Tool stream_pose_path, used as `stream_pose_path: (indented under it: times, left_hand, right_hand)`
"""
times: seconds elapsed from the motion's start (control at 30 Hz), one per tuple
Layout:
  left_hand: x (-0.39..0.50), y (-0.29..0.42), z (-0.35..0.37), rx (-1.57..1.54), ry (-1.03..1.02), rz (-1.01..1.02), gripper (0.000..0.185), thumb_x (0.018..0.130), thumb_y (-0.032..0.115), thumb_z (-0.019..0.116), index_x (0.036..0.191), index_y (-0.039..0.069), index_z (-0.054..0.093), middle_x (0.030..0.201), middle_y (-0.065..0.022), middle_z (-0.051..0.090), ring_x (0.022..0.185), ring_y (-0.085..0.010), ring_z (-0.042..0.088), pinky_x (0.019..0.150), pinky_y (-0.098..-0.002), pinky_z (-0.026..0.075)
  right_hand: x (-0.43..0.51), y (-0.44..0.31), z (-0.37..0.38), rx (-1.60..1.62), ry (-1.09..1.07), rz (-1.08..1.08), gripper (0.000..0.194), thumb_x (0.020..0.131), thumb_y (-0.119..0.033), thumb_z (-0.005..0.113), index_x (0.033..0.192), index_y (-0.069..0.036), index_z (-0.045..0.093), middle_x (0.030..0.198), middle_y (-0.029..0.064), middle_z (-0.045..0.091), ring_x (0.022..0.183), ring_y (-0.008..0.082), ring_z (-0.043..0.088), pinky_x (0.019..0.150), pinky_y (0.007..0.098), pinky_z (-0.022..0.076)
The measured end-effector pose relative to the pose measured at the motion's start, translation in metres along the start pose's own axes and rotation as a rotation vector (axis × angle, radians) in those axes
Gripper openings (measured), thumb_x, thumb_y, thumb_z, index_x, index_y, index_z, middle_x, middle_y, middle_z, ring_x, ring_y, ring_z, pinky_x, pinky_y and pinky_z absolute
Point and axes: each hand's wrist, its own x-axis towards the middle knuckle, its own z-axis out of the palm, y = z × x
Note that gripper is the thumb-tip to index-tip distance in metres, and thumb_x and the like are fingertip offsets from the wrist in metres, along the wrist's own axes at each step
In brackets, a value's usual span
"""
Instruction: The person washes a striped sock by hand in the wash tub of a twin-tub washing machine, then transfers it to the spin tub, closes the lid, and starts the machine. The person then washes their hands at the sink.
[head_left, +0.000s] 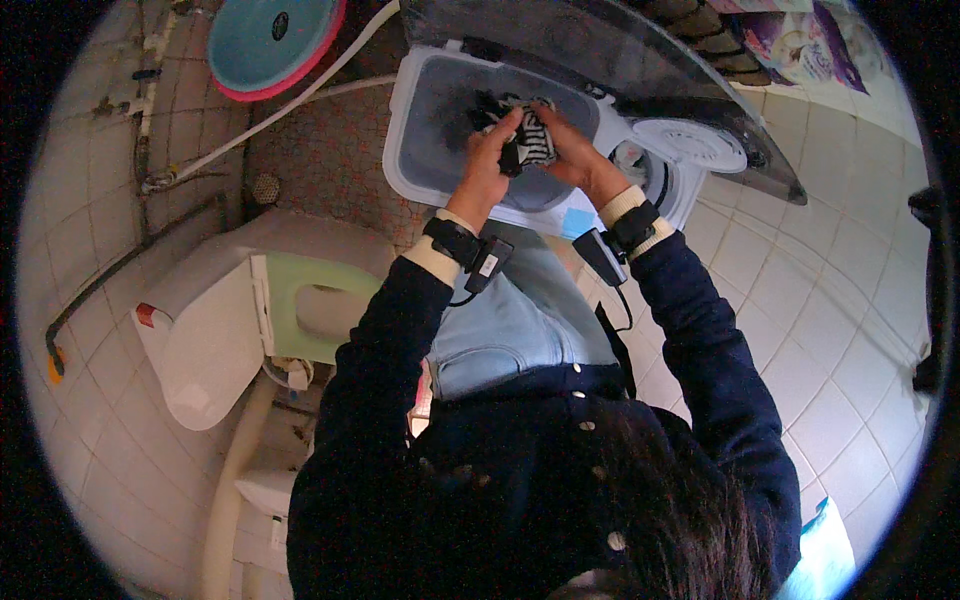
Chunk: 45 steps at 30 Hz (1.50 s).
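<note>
A bunched black-and-white striped cloth (535, 142) is gripped between my two hands, above the open wash tub (427, 112) of a small twin-tub washing machine. My left hand (486, 165) presses its left side, the thumb on top. On the right side my right hand (574, 150) clasps it, fingers partly hidden by the fabric. Darker fabric shows just beyond the fingers; whether it is the same piece I cannot tell. To the right, the spin tub (630, 159) holds something pale, and its round white inner lid (691, 144) is tipped up.
The machine's dark translucent cover (600, 52) stands raised behind the tubs. On the left are a toilet with a green seat (322, 262) and raised white lid (214, 345). A pale hose (285, 112) runs past blue and pink basins (270, 52). A purple packet (802, 45) sits upper right.
</note>
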Motion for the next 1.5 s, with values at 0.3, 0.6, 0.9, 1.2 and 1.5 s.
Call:
stream_pose_path:
  times: [0.3, 0.6, 0.9, 1.2, 1.5]
  left_hand:
    - [0.008, -0.004, -0.012, -0.301, 0.122, 0.050, 0.016, 0.080, 0.013, 0.053, 0.091, 0.002, 0.056, 0.084, -0.0081, 0.059, 0.074, -0.0214, 0.059, 0.064, -0.0315, 0.049]
    - [0.020, -0.014, -0.012, -0.198, 0.261, -0.025, 0.028, 0.086, 0.031, 0.046, 0.094, 0.006, 0.055, 0.088, -0.0067, 0.059, 0.080, -0.0206, 0.058, 0.068, -0.0329, 0.048]
    - [0.016, -0.010, -0.014, -0.248, 0.188, -0.075, 0.034, 0.083, 0.036, 0.048, 0.100, 0.008, 0.056, 0.094, -0.0068, 0.060, 0.086, -0.0226, 0.057, 0.078, -0.0363, 0.046]
    - [0.023, 0.010, -0.049, -0.384, -0.003, -0.189, 0.037, 0.083, 0.034, 0.047, 0.107, 0.007, 0.055, 0.107, -0.0111, 0.056, 0.097, -0.0274, 0.052, 0.086, -0.0417, 0.042]
    - [0.014, 0.009, -0.064, -0.214, -0.003, -0.069, 0.038, 0.083, 0.034, 0.045, 0.109, 0.008, 0.053, 0.110, -0.0104, 0.055, 0.101, -0.0286, 0.051, 0.088, -0.0451, 0.039]
  right_hand:
    - [-0.032, 0.010, 0.030, -1.021, 0.016, -0.740, 0.038, 0.083, -0.027, 0.051, 0.116, -0.012, 0.043, 0.112, 0.0118, 0.049, 0.094, 0.0251, 0.047, 0.085, 0.0335, 0.0371]
    - [-0.012, 0.017, 0.027, -0.961, 0.131, -0.602, 0.028, 0.084, -0.024, 0.046, 0.102, -0.003, 0.046, 0.096, 0.0198, 0.054, 0.085, 0.0363, 0.050, 0.074, 0.0378, 0.0403]
    - [0.002, 0.004, 0.017, -0.512, 0.130, -0.175, 0.040, 0.087, -0.038, 0.044, 0.110, -0.005, 0.045, 0.101, 0.0076, 0.053, 0.091, 0.0188, 0.052, 0.074, 0.0297, 0.0435]
    - [0.001, -0.008, -0.016, -0.846, 0.057, -0.356, 0.055, 0.078, -0.030, 0.060, 0.121, -0.006, 0.037, 0.107, 0.0104, 0.051, 0.100, 0.0186, 0.046, 0.079, 0.0312, 0.0417]
    - [0.011, -0.001, -0.016, -1.337, -0.046, -0.914, 0.082, 0.059, -0.035, 0.075, 0.124, -0.007, 0.035, 0.119, 0.0198, 0.042, 0.110, 0.0348, 0.040, 0.089, 0.0377, 0.0366]
